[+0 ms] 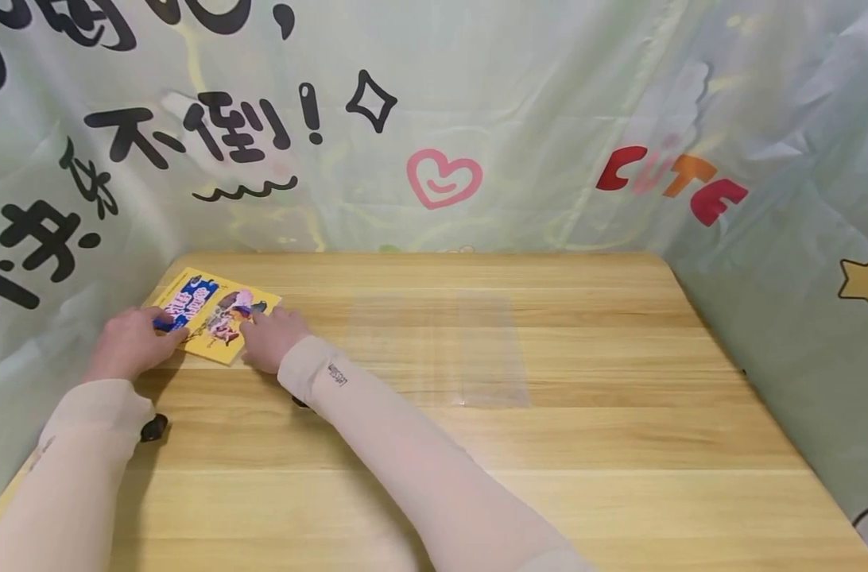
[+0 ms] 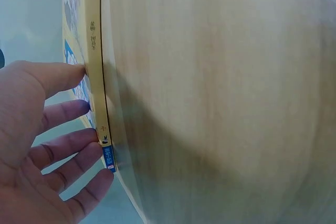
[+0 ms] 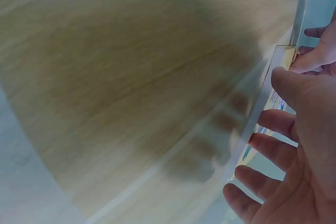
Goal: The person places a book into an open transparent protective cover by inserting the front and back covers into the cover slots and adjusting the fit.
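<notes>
With the left hand (image 1: 129,343) and right hand (image 1: 273,339) loosely spread, fingers touching but not enclosing it, the yellow book (image 1: 208,327) lies on the table (image 1: 620,365) between them, where uneven pressure from either side could swivel it or make it slip.

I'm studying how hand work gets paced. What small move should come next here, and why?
Probably draw the yellow book toward the clear plastic sheet: the left hand touches its left part and the right hand its right, while the sheet lies on the table, apart from it.
</notes>
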The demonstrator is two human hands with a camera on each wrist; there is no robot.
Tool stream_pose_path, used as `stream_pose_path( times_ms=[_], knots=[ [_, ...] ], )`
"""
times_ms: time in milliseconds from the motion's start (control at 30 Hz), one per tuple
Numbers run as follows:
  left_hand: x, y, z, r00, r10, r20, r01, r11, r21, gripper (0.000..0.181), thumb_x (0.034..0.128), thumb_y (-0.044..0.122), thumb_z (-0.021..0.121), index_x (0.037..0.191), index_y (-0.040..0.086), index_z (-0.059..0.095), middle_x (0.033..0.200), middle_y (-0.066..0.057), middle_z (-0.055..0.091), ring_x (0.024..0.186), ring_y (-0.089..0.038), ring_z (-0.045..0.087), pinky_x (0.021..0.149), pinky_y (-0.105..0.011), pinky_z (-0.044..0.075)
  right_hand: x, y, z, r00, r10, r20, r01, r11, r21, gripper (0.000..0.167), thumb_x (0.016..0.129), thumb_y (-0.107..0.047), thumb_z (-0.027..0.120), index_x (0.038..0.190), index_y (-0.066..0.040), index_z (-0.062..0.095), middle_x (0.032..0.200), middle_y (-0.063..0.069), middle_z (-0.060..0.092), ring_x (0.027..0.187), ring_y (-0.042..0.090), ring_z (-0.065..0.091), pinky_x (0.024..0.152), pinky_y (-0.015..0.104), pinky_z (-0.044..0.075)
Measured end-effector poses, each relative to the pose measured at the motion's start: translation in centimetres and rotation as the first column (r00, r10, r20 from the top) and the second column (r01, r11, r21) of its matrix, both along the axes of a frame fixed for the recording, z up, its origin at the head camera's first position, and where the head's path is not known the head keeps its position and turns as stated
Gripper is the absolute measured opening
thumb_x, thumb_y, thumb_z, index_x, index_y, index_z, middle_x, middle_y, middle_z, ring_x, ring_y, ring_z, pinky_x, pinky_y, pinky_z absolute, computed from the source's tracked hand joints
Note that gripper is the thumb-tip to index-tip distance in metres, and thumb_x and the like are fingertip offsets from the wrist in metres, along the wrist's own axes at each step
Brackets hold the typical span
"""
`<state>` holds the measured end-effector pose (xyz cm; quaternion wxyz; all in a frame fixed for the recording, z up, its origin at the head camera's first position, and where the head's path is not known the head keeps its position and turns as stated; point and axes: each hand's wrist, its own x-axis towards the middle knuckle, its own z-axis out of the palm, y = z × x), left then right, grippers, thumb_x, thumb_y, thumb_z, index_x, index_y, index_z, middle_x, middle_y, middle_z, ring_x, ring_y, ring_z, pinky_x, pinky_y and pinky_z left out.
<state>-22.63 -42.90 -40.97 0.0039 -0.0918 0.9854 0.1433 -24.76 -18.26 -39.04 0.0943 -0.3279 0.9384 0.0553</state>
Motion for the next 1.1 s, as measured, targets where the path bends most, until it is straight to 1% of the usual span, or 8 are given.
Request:
stream_pose_path(
  times_ms=[167,300,400,500,700,800,900,1100],
  knots=[
    [0.1,-0.1,0.0,0.999,0.024,-0.021,-0.024,1.000,0.011,0.051,0.1001,0.032,0.069,0.124,-0.013,0.063,0.116,-0.037,0.058,0.097,-0.048,0.052,0.079,-0.059,0.048,0.0,0.0,0.1,0.998,0.052,-0.031,-0.052,0.999,0.004,0.049,0.110,-0.058,0.050,0.155,-0.038,0.055,0.159,-0.016,0.055,0.141,0.011,0.056,0.116,0.029,0.048],
    [0.1,-0.4,-0.1,0.999,0.002,-0.037,-0.002,1.000,0.009,0.047,0.0984,0.032,0.071,0.118,-0.011,0.065,0.106,-0.033,0.063,0.092,-0.044,0.053,0.071,-0.045,0.043,0.1,0.1,0.2,0.993,0.111,-0.042,-0.111,0.994,0.008,0.045,0.111,-0.055,0.051,0.148,-0.034,0.062,0.147,-0.013,0.064,0.128,0.008,0.065,0.108,0.024,0.054],
    [0.1,-0.6,-0.1,0.999,-0.016,-0.042,0.017,1.000,0.018,0.045,0.0984,0.032,0.072,0.116,-0.009,0.067,0.103,-0.031,0.064,0.090,-0.043,0.053,0.069,-0.040,0.039,0.1,0.2,0.3,0.988,0.148,-0.036,-0.148,0.989,0.012,0.043,0.111,-0.053,0.051,0.146,-0.031,0.064,0.146,-0.012,0.064,0.127,0.007,0.065,0.110,0.022,0.052],
    [0.2,-0.6,-0.2,1.000,-0.008,-0.030,0.009,0.999,0.035,0.046,0.0994,0.032,0.071,0.119,-0.009,0.066,0.107,-0.032,0.061,0.094,-0.044,0.051,0.072,-0.043,0.040,0.1,0.4,0.4,0.985,0.168,-0.024,-0.168,0.986,0.009,0.042,0.112,-0.052,0.050,0.144,-0.030,0.065,0.146,-0.011,0.063,0.129,0.007,0.063,0.113,0.022,0.049],
    [0.8,-0.8,-0.5,1.000,0.011,0.008,-0.011,0.998,0.056,0.055,0.1022,0.033,0.066,0.132,-0.012,0.057,0.120,-0.039,0.049,0.105,-0.051,0.042,0.086,-0.065,0.043,0.3,0.8,-0.1,0.973,0.225,-0.043,-0.224,0.974,0.021,0.042,0.112,-0.052,0.050,0.142,-0.029,0.067,0.144,-0.010,0.065,0.129,0.006,0.062,0.115,0.022,0.046],
    [0.9,-1.1,-0.6,1.000,0.026,0.012,-0.026,0.997,0.066,0.055,0.1026,0.031,0.064,0.136,-0.011,0.054,0.123,-0.042,0.045,0.107,-0.054,0.040,0.088,-0.069,0.042,0.3,1.0,-0.2,0.971,0.234,-0.044,-0.233,0.972,0.029,0.045,0.111,-0.054,0.049,0.145,-0.029,0.065,0.145,-0.010,0.063,0.132,0.006,0.059,0.117,0.022,0.044],
    [0.9,-1.4,-0.8,0.999,0.031,0.011,-0.031,0.997,0.068,0.054,0.1031,0.032,0.062,0.136,-0.010,0.052,0.122,-0.042,0.045,0.106,-0.054,0.040,0.087,-0.068,0.042,0.5,1.2,-0.1,0.969,0.240,-0.053,-0.238,0.971,0.037,0.048,0.111,-0.056,0.049,0.148,-0.029,0.062,0.148,-0.010,0.061,0.135,0.006,0.057,0.118,0.022,0.042],
    [0.8,-2.1,-0.8,1.000,-0.001,0.017,0.000,0.999,0.049,0.058,0.1041,0.038,0.062,0.135,-0.010,0.052,0.122,-0.041,0.053,0.101,-0.051,0.050,0.082,-0.062,0.046,1.2,1.6,0.2,0.972,0.233,-0.041,-0.232,0.972,0.033,0.050,0.111,-0.058,0.048,0.150,-0.029,0.060,0.151,-0.010,0.058,0.137,0.006,0.056,0.119,0.023,0.042]
  ],
)
